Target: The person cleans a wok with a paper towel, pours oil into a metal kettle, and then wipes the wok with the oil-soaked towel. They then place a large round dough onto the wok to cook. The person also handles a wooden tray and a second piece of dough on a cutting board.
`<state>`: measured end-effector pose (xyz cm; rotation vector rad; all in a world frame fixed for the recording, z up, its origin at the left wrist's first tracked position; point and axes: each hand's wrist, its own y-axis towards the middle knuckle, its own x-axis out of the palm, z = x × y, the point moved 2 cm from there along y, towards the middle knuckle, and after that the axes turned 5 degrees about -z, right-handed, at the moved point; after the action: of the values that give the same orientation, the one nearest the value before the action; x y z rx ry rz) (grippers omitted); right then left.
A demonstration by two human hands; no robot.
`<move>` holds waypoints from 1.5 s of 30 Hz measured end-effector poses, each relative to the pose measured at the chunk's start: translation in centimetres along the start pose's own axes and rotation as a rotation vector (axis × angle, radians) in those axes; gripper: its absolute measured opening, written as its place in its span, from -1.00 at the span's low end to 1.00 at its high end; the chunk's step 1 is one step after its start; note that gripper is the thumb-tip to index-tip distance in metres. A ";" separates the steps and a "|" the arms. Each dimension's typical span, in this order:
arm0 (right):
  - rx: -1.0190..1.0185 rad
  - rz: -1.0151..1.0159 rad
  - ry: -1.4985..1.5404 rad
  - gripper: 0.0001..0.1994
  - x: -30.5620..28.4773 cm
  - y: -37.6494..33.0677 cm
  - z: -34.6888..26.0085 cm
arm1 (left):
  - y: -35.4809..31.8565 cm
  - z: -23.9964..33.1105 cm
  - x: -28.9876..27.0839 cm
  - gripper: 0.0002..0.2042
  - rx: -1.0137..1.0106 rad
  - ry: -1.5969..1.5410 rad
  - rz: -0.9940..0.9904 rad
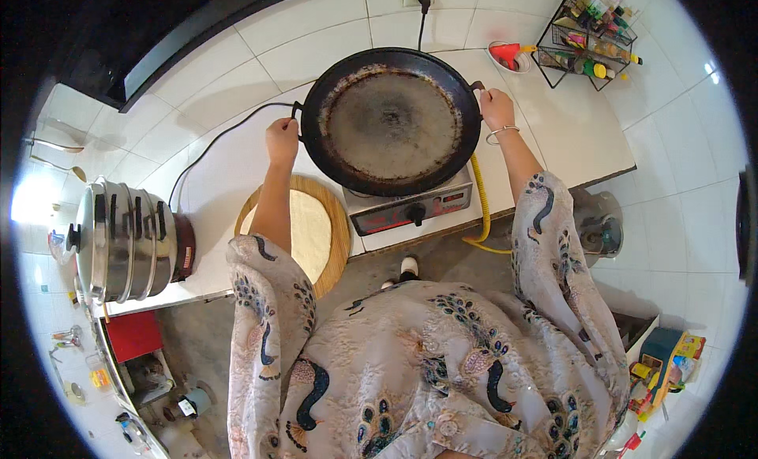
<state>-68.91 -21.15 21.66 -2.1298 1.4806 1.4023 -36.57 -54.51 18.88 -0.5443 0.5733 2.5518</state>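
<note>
A wide black pan (pixel 392 127) with two small side handles sits over a silver gas stove (pixel 414 209). My left hand (pixel 282 141) is closed on its left handle. On the other side my right hand (pixel 497 110) grips the right handle, a bracelet at the wrist. Nothing lies in the pan; its bottom is greyish and worn, with a brown ring round it. Below my left forearm, a round sheet of pale dough (pixel 310 236) rests on a round wooden board (pixel 339 250), partly hidden by my arm and sleeve.
A stacked metal steamer (pixel 130 242) stands at the counter's left end. From the stove's right a yellow hose (pixel 482 198) hangs down. At the back right are a small bowl with a red packet (pixel 509 55) and a black wire rack (pixel 557 60) of bottles. A black cord runs behind.
</note>
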 end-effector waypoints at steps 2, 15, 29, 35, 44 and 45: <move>0.011 -0.040 -0.036 -0.70 -0.2 -0.1 0.7 | 0.0 -0.4 0.5 -0.76 0.069 0.057 -0.008; 0.105 -0.333 0.074 -0.62 1.1 1.5 3.2 | 3.5 -3.3 1.7 -0.75 0.171 0.373 -0.088; 0.130 -0.275 0.194 -0.69 4.5 3.9 3.8 | 0.3 -0.5 1.4 -0.78 -0.103 0.108 -0.070; 0.131 -0.281 0.206 -0.64 5.5 5.4 5.5 | 1.5 -2.5 2.8 -0.77 -0.044 0.222 -0.070; -0.294 -0.091 -0.082 -0.45 -6.3 4.6 4.3 | 1.3 2.8 -2.0 -0.58 0.055 0.124 -0.145; -0.317 -0.180 0.010 -0.41 -11.3 2.6 1.4 | 0.2 6.3 -4.2 -0.57 0.018 0.009 -0.200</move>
<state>-72.45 -14.48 30.57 -2.3844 1.0936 1.6501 -34.92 -53.08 26.18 -0.5777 0.5166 2.3545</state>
